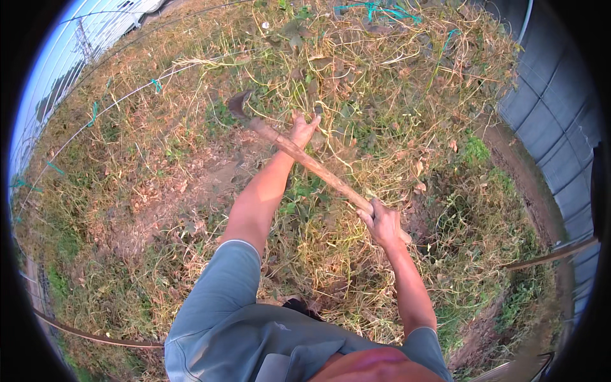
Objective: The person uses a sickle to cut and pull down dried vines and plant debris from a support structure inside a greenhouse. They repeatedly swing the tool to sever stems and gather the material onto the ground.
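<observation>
My right hand [384, 223] grips the lower end of a sickle's wooden handle [329, 177]. The handle slants up to the left and passes over my left forearm. At its far end a curved dark metal blade [238, 105] hangs just above the dry growth. My left hand [304, 128] reaches forward into a tangle of yellowed vines [341, 93], left of the middle of the view. Its thumb and fingers are among the stems. Whether they close around any stem is not clear.
A wire [119, 101] with teal ties [156, 86] runs along the left. More teal twine [382, 10] lies on the vines at the top. A dark sheet wall [549, 95] stands at right. Thin bars [553, 255] cross both sides. Bare soil [215, 179] shows left of my arm.
</observation>
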{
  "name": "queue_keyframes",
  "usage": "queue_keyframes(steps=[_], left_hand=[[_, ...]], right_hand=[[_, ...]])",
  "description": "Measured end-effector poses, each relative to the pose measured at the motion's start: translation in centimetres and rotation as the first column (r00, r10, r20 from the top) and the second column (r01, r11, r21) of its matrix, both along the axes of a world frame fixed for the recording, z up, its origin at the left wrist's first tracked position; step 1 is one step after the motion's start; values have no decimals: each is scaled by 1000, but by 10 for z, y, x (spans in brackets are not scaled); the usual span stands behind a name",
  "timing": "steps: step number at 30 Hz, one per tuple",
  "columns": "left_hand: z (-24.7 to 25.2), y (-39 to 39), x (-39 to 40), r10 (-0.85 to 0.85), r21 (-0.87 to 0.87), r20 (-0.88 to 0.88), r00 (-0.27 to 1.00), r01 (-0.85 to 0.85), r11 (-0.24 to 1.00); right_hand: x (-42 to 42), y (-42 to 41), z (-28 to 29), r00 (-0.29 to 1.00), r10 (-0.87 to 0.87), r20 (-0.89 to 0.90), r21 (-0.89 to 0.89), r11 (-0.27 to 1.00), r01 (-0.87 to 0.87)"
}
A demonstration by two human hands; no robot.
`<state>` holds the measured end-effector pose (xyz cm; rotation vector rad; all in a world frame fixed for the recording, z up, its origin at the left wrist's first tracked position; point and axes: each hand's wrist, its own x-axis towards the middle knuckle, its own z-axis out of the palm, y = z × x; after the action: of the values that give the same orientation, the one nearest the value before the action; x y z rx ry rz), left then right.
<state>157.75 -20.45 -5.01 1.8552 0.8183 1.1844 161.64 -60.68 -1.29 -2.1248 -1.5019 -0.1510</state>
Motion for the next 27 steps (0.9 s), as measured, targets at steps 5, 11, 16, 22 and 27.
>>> queue_keyframes(steps=[5, 11, 16, 22, 27], left_hand=[[-94, -64, -4, -63, 339, -249, 967, 148, 929], [-114, -40, -61, -34, 21, -363, 931, 45, 999], [-123, -68, -77, -140, 159, -487, 862, 245, 956], [-263, -122, -144, -335, -7, -705, 625, 466, 885], [-278, -163, -199, -453, -356, -741, 495, 282, 891]], right_hand=[[-38, 33, 82, 913, 352, 207, 62, 927, -371], [47, 95, 111, 681, 419, 601, -2, 853, -522], [197, -28, 53, 713, -601, 361, -161, 713, 683], [28, 58, 83, 910, 3, 414, -113, 992, 49], [-49, 125, 123, 597, 408, 690, -48, 850, -525]])
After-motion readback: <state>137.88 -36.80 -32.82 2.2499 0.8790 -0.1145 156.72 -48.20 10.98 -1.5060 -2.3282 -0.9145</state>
